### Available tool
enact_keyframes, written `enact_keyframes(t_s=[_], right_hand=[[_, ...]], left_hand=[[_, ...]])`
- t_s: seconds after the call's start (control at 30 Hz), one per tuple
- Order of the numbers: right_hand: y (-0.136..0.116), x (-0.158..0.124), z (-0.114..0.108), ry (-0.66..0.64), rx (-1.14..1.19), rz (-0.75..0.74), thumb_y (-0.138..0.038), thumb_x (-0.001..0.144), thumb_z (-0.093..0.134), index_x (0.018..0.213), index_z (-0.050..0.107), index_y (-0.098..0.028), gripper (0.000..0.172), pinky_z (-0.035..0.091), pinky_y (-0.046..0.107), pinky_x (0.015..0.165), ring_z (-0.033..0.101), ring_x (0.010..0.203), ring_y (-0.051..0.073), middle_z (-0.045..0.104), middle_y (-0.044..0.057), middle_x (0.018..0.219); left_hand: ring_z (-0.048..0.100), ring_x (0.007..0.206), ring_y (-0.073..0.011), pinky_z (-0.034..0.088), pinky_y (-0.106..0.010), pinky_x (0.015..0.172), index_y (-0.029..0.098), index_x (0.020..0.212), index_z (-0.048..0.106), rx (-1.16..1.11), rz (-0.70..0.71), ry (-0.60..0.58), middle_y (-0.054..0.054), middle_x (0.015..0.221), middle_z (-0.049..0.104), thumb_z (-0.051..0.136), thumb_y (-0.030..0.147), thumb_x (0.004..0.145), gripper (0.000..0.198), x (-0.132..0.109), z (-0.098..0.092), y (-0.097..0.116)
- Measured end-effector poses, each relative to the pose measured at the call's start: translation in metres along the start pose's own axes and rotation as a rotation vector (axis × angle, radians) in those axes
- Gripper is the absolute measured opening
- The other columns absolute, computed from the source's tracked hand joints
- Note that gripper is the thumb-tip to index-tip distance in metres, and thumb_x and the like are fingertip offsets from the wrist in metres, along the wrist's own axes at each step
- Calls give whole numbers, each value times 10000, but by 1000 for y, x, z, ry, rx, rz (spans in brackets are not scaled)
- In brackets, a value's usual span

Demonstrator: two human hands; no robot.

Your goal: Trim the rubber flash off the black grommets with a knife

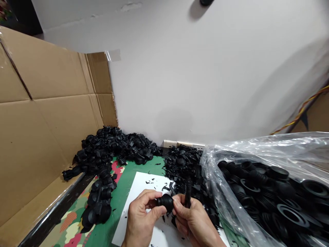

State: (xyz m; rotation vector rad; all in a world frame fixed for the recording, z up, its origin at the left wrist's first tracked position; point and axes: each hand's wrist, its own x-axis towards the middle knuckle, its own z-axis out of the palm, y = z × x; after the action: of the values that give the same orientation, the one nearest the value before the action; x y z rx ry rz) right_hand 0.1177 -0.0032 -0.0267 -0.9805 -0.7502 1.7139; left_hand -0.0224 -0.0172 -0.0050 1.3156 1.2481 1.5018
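Over a white sheet [132, 199], my left hand [140, 214] is closed on a black ribbed rubber bellows [166, 203], thumb and fingers around its left side. My right hand [191, 216] is closed too, its thumb and finger pinched at the bellows' right edge. A slim black stick-like tool [188, 192] rises from that same hand; its lower end is hidden and its exact kind cannot be made out. Small black rubber scraps [151, 181] lie on the sheet around both hands.
A pile of black rubber parts [110, 147] spreads along the wall at left, with a row of bellows [99, 199] nearer me. Black trimmings [183, 163] are heaped behind my right hand. A clear plastic bag [216, 178] of bellows stands right; cardboard [56, 113] stands left.
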Motion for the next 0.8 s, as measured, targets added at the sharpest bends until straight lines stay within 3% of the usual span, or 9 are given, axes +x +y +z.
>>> enact_keyframes(t_s=[0.1, 0.23, 0.33, 0.43, 0.57, 0.7, 0.8], right_hand=[[-1, -1, 3, -7, 0, 14, -542, 518, 787, 583, 505, -165, 475, 159, 183, 346, 207, 342, 10, 394, -93, 444], [-2, 0, 3, 6, -100, -17, -540, 573, 756, 594, 558, -152, 436, 181, 194, 350, 231, 343, 28, 397, -84, 430], [-4, -1, 2, 51, -217, -103, -475, 596, 759, 690, 656, -133, 369, 270, 221, 388, 353, 382, 71, 498, -36, 487], [-9, -3, 5, 53, -324, -211, -333, 558, 784, 733, 701, -155, 263, 387, 266, 518, 513, 544, 152, 604, 6, 608], [-11, -6, 15, 20, -427, -302, -210, 592, 685, 623, 645, -178, 59, 409, 292, 641, 549, 669, 197, 624, 8, 654], [-8, -5, 16, 49, -444, -309, -266, 663, 613, 539, 553, -187, 159, 365, 272, 566, 487, 576, 163, 555, -9, 563], [-6, -3, 12, 116, -414, -258, -274, 635, 644, 554, 559, -180, 150, 317, 253, 500, 414, 509, 128, 493, -33, 515]], left_hand=[[626, 674, -191, 501, -259, 625, 189, 730, 763, -8, -44, -3, -35, 730, 713, 766, 140, 562, 175, 0, 2, 0], [562, 440, -128, 436, -219, 454, 137, 686, 717, -165, -328, 0, -12, 501, 662, 847, 284, 486, 280, 3, 3, -1], [494, 340, -89, 352, -180, 377, 127, 579, 646, -239, -453, 61, 11, 364, 574, 824, 446, 515, 371, 6, 1, -2], [472, 311, -72, 295, -163, 338, 128, 508, 583, -282, -509, 65, 15, 385, 558, 798, 504, 528, 433, 7, 0, -2], [455, 284, -63, 240, -156, 295, 118, 524, 575, -265, -553, -29, 9, 436, 559, 748, 583, 545, 497, 5, 1, -2], [465, 289, -67, 213, -159, 278, 127, 729, 618, -140, -473, -80, -6, 571, 609, 680, 615, 614, 505, 3, 1, -1], [508, 423, -70, 342, -178, 365, 195, 1010, 647, 66, -208, -30, -16, 818, 637, 809, 354, 572, 493, 1, 0, 3]])
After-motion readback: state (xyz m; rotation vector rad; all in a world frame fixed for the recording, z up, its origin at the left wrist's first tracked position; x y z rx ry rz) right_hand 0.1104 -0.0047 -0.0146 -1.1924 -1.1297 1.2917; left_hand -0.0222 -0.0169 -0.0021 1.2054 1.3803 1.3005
